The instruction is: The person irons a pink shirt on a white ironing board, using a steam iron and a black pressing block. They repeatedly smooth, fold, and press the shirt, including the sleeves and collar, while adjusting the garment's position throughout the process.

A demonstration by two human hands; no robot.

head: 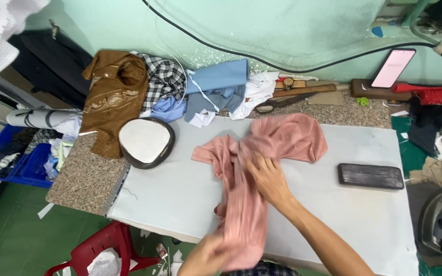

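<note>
Head view: the right hand [268, 176] is pressing flat, fingers spread, on the crumpled pink ribbed garment [262, 168] lying mid-pad on the white ironing pad [180, 189]. The left hand [205, 255] is gripping its near hem. The garment's long axis is running near-left to far-right between them.

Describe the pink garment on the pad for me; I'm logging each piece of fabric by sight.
The pink garment is a soft, finely ribbed, dusty-pink cloth, crumpled and unfolded. Its wider part lies bunched toward the wall on the white padded board; a narrower length runs toward the person and over the near edge. The right hand presses flat on its middle, and the left hand grips its lower end. Nothing else touches it.
</note>
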